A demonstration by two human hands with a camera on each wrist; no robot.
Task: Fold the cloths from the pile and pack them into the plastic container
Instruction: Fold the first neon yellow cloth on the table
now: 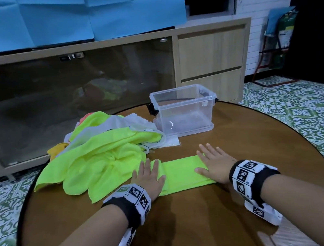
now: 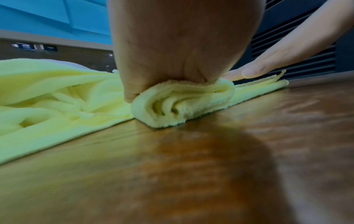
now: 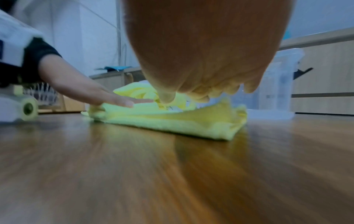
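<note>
Your folded cloth (image 1: pixel 183 172) lies as a long strip on the counter (image 1: pixel 193 214), nearer you than the plastic container (image 1: pixel 184 110). Your left hand (image 1: pixel 147 177) presses flat on its rolled end, your right hand (image 1: pixel 213 164) flat on the other; neither grip clamps. Lift carelessly and the roll may spring open, or snag the pile (image 1: pixel 98 155) touching its left end.

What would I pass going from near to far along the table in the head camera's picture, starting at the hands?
Folded green cloth pressed flat under the left hand and right hand → loose pile of cloths → clear plastic container, empty → wooden cabinet beyond the table.
</note>
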